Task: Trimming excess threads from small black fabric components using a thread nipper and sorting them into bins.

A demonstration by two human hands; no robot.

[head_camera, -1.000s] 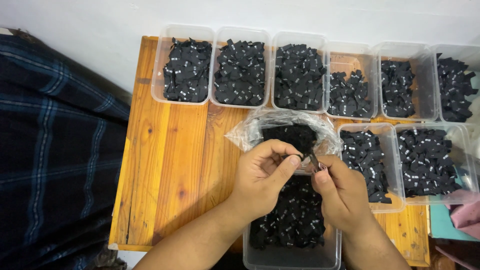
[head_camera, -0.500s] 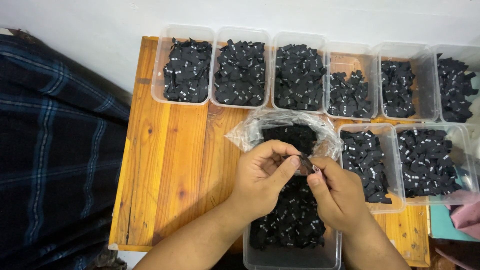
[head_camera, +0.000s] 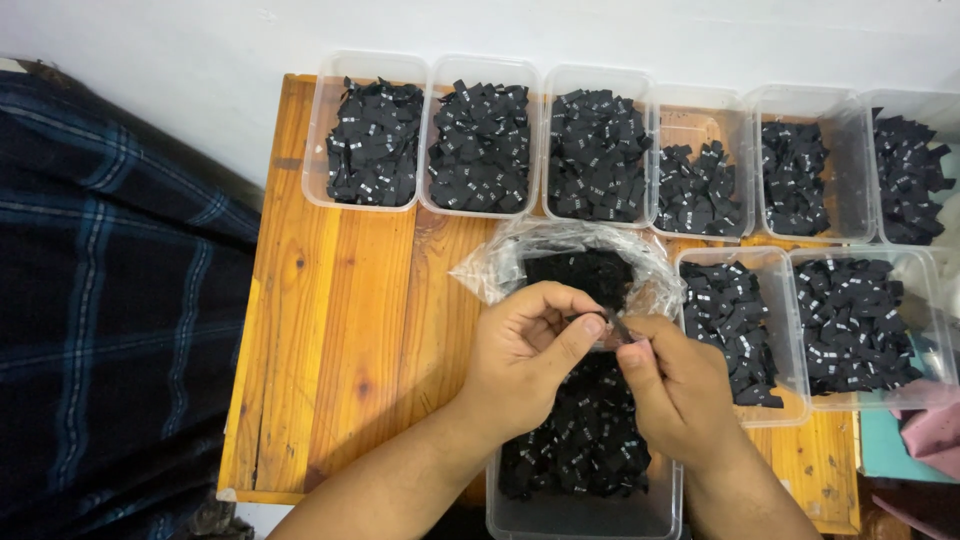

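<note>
Head view, compared with a second ago: the two hands have drawn closer together, the gap between their fingertips gone, while the tubs and the bag lie as they did. The left hand (head_camera: 525, 350) is curled, thumb and forefinger pressed together on a small black label (head_camera: 613, 325) held just above the clear plastic bag (head_camera: 500, 262) of labels. The right hand (head_camera: 680, 385) meets it from the other side, thumb and forefinger pinching the same label, so both hands touch at the fingertips. Both forearms rise from the lower edge and converge over a near tub (head_camera: 560, 515) full of black labels. Six tubs (head_camera: 365, 62) line the far edge of the wooden counter (head_camera: 330, 320), two more to the right.
</note>
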